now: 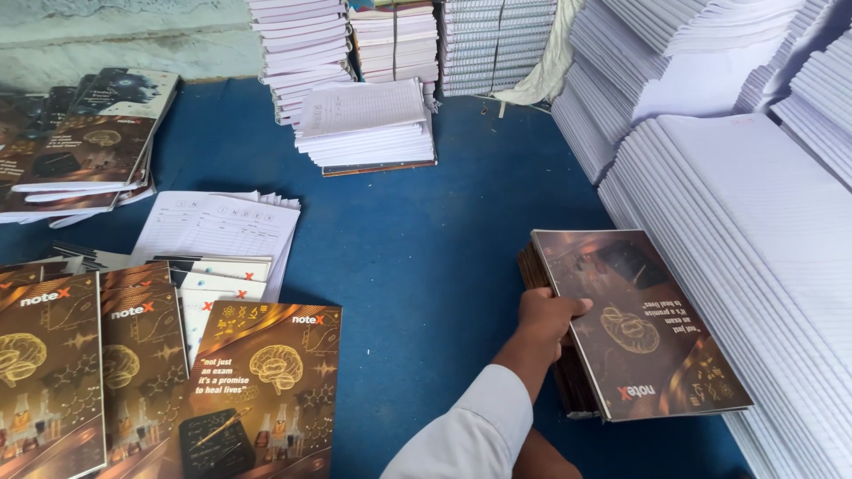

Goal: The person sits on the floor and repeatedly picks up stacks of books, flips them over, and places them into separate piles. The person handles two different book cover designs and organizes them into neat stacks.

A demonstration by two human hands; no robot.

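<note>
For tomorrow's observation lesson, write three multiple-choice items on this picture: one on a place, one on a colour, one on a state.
1. Where is the stack of brown glossy notebook covers that the hand grips?
A. against the slanting rows of white paper
B. on a shelf
C. in a box

2. What colour is the floor cloth?
A. red
B. blue
C. green

3. How does the hand in the white sleeve stand?
A. flat on the cloth
B. lifted, holding nothing
C. closed on the left edge of the stack

Answers: 1 A, the stack's right side meets the white paper. 2 B, blue shows between all the piles. 3 C, the thumb lies on the top cover. Which hand it is cannot be told.
</note>
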